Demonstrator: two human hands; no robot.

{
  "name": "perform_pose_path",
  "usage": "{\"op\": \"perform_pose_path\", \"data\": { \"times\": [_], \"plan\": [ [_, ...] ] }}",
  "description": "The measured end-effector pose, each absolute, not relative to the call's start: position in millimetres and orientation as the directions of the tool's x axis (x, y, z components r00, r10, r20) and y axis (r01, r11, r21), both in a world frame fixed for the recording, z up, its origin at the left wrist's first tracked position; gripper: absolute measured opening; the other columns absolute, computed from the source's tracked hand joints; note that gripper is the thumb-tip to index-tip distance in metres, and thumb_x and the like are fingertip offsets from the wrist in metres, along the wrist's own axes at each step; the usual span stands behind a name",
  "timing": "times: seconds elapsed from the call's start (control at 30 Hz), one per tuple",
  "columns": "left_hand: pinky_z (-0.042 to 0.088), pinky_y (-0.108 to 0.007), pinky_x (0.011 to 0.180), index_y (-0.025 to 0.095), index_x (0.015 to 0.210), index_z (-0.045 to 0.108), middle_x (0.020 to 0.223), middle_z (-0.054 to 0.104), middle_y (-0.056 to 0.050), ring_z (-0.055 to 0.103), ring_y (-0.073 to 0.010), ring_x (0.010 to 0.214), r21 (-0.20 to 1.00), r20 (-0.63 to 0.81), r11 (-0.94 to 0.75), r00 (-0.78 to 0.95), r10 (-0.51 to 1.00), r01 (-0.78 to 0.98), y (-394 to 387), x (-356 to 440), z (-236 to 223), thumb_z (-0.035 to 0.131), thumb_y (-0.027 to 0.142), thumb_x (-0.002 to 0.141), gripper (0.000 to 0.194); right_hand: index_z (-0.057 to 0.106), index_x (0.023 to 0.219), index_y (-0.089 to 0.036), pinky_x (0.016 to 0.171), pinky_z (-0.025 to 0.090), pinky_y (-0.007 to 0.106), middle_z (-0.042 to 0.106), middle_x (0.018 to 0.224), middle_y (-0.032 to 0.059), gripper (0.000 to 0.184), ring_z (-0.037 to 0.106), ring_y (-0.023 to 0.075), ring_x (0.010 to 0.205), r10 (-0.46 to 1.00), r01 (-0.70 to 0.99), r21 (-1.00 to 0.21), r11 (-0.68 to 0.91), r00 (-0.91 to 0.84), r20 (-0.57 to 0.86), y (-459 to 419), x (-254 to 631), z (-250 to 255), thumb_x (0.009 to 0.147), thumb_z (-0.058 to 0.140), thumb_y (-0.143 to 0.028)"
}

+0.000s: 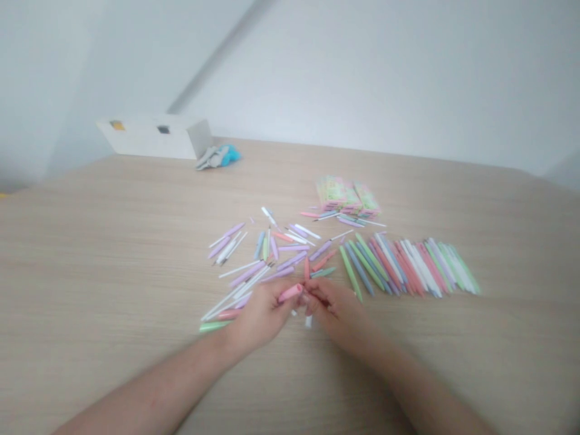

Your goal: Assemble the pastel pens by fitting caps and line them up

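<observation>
My left hand [260,314] holds a short pink pen barrel [290,293] in its fingers, with the barrel pointing right. My right hand [333,308] sits close against the barrel's end, its fingers curled, though what they pinch is hidden. A small white piece [309,321] shows on the table just below my hands. Beyond them lies a loose scatter of pastel and white pen parts [258,260]. A green pen part [214,326] lies near my left wrist.
To the right, pastel pens lie side by side in a fanned row [403,269]. Behind them is a stack of pink and green packets [348,198]. A white box [154,138] and a grey and blue cloth [220,157] stand at the far edge of the light wood table [113,241].
</observation>
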State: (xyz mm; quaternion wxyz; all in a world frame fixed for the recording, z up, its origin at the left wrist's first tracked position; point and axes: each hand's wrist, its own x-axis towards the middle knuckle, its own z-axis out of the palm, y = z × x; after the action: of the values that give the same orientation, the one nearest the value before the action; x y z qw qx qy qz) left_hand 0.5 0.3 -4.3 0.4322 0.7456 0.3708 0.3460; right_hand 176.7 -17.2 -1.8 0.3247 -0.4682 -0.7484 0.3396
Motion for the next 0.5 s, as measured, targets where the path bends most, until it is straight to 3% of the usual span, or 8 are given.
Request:
{"op": "perform_pose_path", "data": {
  "times": [0.17, 0.27, 0.37, 0.5],
  "plan": [
    [0.046, -0.027, 0.084, 0.017, 0.106, 0.066, 0.096, 0.069, -0.004, 0.061, -0.0177, 0.089, 0.906, 0.19, -0.348, 0.501, 0.845, 0.243, -0.5, 2.1, -1.8, 0.043, 0.026, 0.092, 0.028, 0.064, 0.089, -0.019, 0.057, 0.04, 0.024, 0.063, 0.078, 0.0018, 0.014, 0.056, 0.0129, 0.066, 0.926, 0.51, -0.777, 0.369, -0.276, 0.259, -16.0, 176.3, -1.2, 0.087, 0.051, -0.023],
    [0.042, -0.031, 0.096, 0.019, 0.122, 0.058, 0.115, 0.066, -0.005, 0.059, -0.0198, 0.105, 0.901, 0.209, -0.359, 0.483, 0.85, 0.242, -1.6, 2.3, -3.0, 0.047, 0.026, 0.091, 0.035, 0.067, 0.086, -0.02, 0.062, 0.043, 0.026, 0.062, 0.083, 0.0041, 0.013, 0.056, 0.015, 0.072, 0.928, 0.504, -0.78, 0.371, -0.217, 0.302, -14.1, 176.6, -0.2, 0.084, 0.055, -0.022],
    [0.038, -0.034, 0.102, 0.02, 0.129, 0.053, 0.126, 0.061, -0.007, 0.054, -0.0213, 0.116, 0.886, 0.248, -0.381, 0.426, 0.87, 0.263, -2.1, 1.8, -6.0, 0.051, 0.025, 0.088, 0.041, 0.067, 0.087, -0.021, 0.07, 0.045, 0.03, 0.064, 0.082, 0.0039, 0.013, 0.058, 0.017, 0.077, 0.948, 0.425, -0.849, 0.313, -0.187, 0.256, -11.9, 175.8, -1.6, 0.084, 0.056, -0.024],
    [0.041, -0.033, 0.1, 0.02, 0.127, 0.056, 0.123, 0.062, -0.007, 0.057, -0.0202, 0.113, 0.871, 0.291, -0.42, 0.422, 0.858, 0.254, -2.3, 1.3, -6.9, 0.05, 0.023, 0.089, 0.039, 0.066, 0.09, -0.02, 0.072, 0.048, 0.031, 0.067, 0.082, 0.0024, 0.013, 0.061, 0.0171, 0.077, 0.971, 0.214, -0.961, 0.175, -0.201, 0.132, -9.7, 172.8, -5.4, 0.083, 0.056, -0.025]
  ]
}}
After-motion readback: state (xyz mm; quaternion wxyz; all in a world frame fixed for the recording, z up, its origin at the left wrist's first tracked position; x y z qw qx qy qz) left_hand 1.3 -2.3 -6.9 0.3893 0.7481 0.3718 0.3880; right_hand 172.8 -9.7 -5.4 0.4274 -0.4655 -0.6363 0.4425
